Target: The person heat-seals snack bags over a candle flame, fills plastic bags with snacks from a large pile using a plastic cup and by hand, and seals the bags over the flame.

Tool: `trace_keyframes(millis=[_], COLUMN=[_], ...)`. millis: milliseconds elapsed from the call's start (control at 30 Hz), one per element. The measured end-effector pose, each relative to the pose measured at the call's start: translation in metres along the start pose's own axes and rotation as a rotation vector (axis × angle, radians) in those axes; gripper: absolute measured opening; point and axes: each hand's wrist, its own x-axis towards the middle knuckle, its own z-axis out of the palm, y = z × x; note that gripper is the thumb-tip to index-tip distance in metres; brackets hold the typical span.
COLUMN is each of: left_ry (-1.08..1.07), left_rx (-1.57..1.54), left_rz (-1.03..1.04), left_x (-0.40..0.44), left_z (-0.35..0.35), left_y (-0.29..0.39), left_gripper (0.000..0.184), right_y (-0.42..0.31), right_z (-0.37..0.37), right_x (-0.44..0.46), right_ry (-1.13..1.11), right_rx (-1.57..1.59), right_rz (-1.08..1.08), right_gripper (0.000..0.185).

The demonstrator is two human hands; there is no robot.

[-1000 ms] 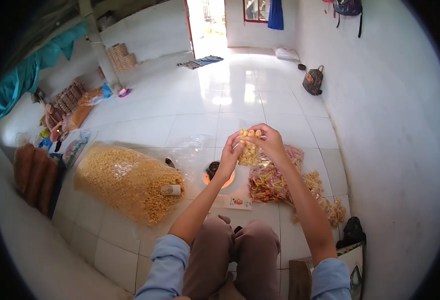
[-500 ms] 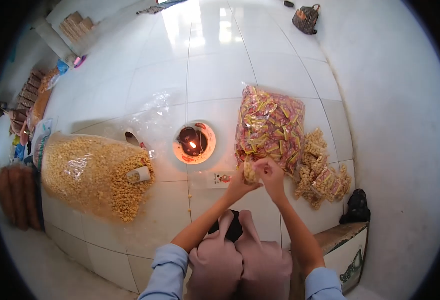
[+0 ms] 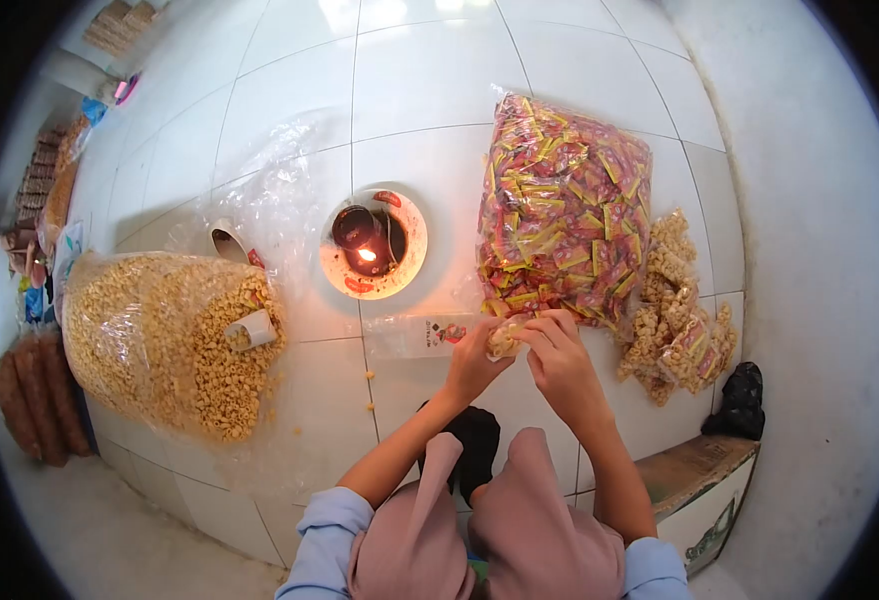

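Observation:
A small clear bag of yellow puffed snacks (image 3: 506, 341) is between my two hands. My left hand (image 3: 478, 360) is wrapped round its left side. The fingers of my right hand (image 3: 558, 350) pinch at its right edge. Just left of the bag lies a flat plastic packet with a printed label (image 3: 428, 336). Behind my hands is a large clear bag of red and yellow sachets (image 3: 565, 215). A white plate (image 3: 412, 232) with a small burning flame (image 3: 367, 255) and a dark round object stands to the left of that bag.
On the left lies a large open bag of yellow snacks (image 3: 145, 325) with a white cup (image 3: 250, 331) in it. Filled small bags (image 3: 665, 340) are heaped at the right. A black bag (image 3: 740, 402) sits on a wooden-topped box (image 3: 695, 470) by the wall.
The view has tilted down toward the floor. Both hands have come down from in front of the sachet bag, still with the small snack bag, to beside the labelled packet.

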Motion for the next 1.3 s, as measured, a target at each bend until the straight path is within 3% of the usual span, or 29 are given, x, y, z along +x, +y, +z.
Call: trace_keyframes(millis=[133, 233, 300, 333, 367, 433, 567, 633, 833, 967, 1033, 1167, 1300], left_ry=[0.011, 0.033, 0.074, 0.112, 0.108, 0.13, 0.142, 0.118, 0.114, 0.137, 0.111, 0.168, 0.175], left_rx=[0.034, 0.043, 0.056, 0.067, 0.067, 0.079, 0.103, 0.004, 0.017, -0.026, 0.028, 0.013, 0.084], left_rz=[0.111, 0.016, 0.003, -0.01, -0.013, 0.001, 0.04, -0.076, -0.026, 0.079, 0.125, 0.332, 0.432], left_x=[0.002, -0.01, -0.016, -0.021, -0.026, -0.026, -0.023, -0.021, -0.012, 0.002, 0.005, 0.029, 0.04], left_z=[-0.001, -0.008, -0.015, -0.016, -0.016, -0.019, -0.02, -0.021, -0.034, -0.056, -0.067, -0.108, -0.148], left_y=[-0.007, -0.014, -0.021, -0.022, -0.023, -0.027, -0.029, -0.024, -0.003, 0.044, 0.062, 0.15, 0.231], left_gripper=[0.051, 0.048, 0.046, 0.045, 0.045, 0.039, 0.039, 0.038, 0.039, 0.04, 0.041, 0.041, 0.047], right_y=[-0.001, 0.003, 0.015, 0.033, 0.056, 0.099, 0.121, 0.123, 0.126, 0.101, 0.066, -0.021, -0.137], right_z=[0.009, 0.016, 0.003, 0.012, 0.027, 0.062, 0.099, 0.103, 0.097, 0.055, 0.026, -0.082, -0.192], right_x=[0.004, 0.005, 0.01, 0.01, 0.005, -0.002, -0.006, -0.006, -0.008, 0.004, 0.007, 0.036, 0.033], right_ry=[-0.14, -0.08, 0.22, 0.257, 0.256, 0.004, 0.02, -0.139, -0.086, -0.059, 0.103, 0.355, 0.392], right_rx=[-0.02, 0.06, 0.036, 0.118, 0.119, -0.017, -0.205, -0.447, -0.495, -0.33, -0.013, 0.164, 0.206], right_rz=[0.012, -0.079, 0.094, 0.268, 0.273, 0.286, 0.152, 0.168, 0.091, 0.1, 0.281, 0.053, -0.173], right_gripper=[0.02, 0.019, 0.018, 0.016, 0.016, 0.017, 0.018, 0.023, 0.015, 0.019, 0.019, 0.018, 0.018])
